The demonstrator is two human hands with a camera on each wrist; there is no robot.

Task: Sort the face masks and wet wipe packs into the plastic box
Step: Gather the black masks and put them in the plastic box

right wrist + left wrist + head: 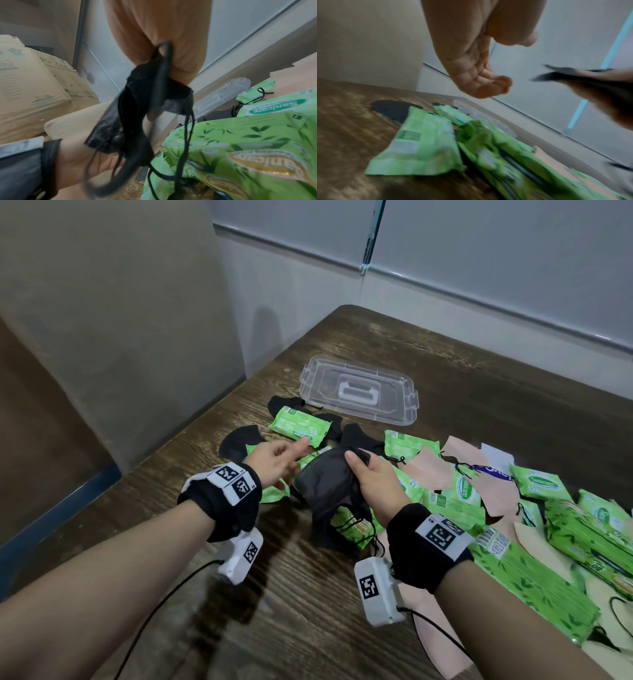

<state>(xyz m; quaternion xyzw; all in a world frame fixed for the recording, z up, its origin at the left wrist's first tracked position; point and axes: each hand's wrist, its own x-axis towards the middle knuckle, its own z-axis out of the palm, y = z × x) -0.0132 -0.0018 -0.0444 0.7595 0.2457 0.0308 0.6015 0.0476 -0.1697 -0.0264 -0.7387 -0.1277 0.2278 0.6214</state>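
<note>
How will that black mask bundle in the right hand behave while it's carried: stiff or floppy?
Likely floppy: the black masks sag below the right hand instead of holding shape. Probably light, since a pinch at the top edge holds them. The ear loops dangle free and could snag on the green wipe packs beneath.

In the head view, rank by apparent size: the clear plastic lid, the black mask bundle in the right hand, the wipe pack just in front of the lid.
1. clear plastic lid, though farthest away
2. black mask bundle, nearer the camera, so unsure
3. wipe pack
</note>
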